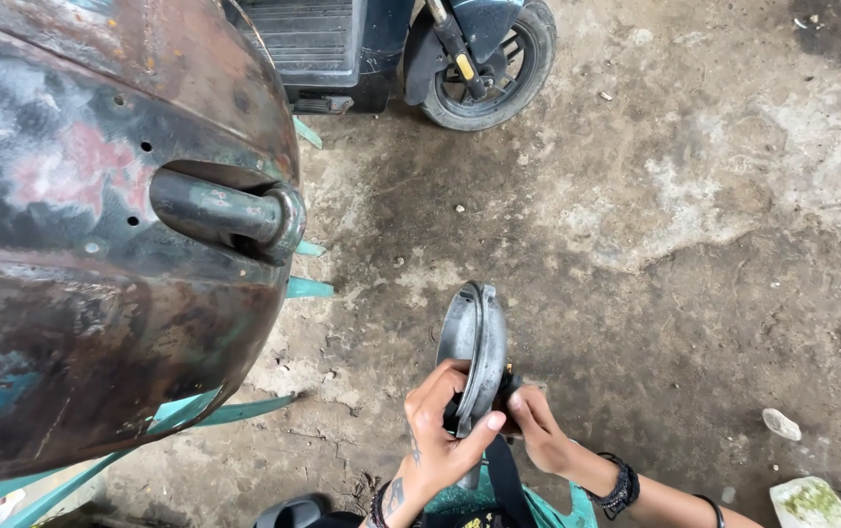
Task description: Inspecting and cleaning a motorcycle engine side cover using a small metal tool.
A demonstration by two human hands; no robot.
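Low in the middle of the frame, both hands grip a round grey metal headlight housing [475, 347], held on edge above the stained concrete floor [655, 225]. The left hand [437, 430] wraps its fingers over the rim's near side, thumb stretched along the edge. The right hand [535, 422] (a dark beaded bracelet [622, 486] at its wrist) pinches the dark fitting at the housing's back. A rusty, paint-worn scooter body panel [98, 244] fills the left side; a scooter's front wheel [491, 66] stands at top centre.
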